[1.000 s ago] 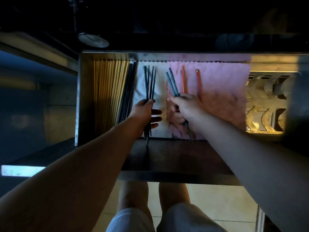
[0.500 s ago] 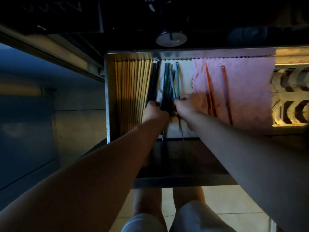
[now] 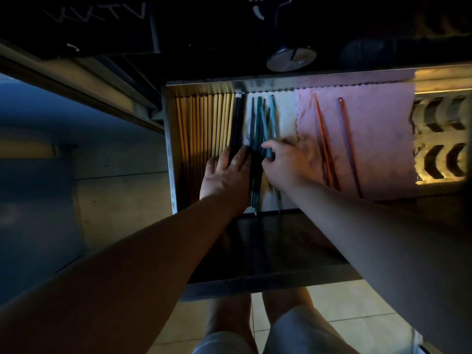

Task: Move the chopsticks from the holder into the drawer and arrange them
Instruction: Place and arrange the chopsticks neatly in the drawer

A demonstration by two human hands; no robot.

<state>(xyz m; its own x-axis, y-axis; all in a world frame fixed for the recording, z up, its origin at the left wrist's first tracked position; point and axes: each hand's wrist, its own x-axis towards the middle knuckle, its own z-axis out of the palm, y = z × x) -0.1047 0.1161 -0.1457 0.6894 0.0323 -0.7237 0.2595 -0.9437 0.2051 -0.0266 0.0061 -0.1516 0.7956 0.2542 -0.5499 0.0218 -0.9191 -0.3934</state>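
Chopsticks in teal (image 3: 258, 123) lie in a loose, slightly crossed bundle on a white cloth (image 3: 287, 116) in the open drawer (image 3: 169, 149), pointing front to back. The right hand (image 3: 286, 167) is on them with fingers curled, thumb and forefinger pinching one or two of the sticks near their middle. Just left of the bundle the left hand (image 3: 224, 175) lies flat with straight fingers, pressing on the black chopsticks (image 3: 237, 118) and the nearest yellow ones (image 3: 204, 123) and holding nothing; a ring (image 3: 233, 163) shows on one finger. The yellow sticks fill the drawer's left side in a neat parallel row, the black ones beside them. On the right a pink cloth (image 3: 378, 139) carries two orange chopsticks (image 3: 323, 134), well apart from the teal bundle and a little splayed. Beyond the pink cloth is a lit lattice panel (image 3: 439, 144). The room is dim – a dark counter above with a round metal disc (image 3: 291, 58), pale floor tiles (image 3: 344, 302) below – and the person's knees show beneath the drawer front
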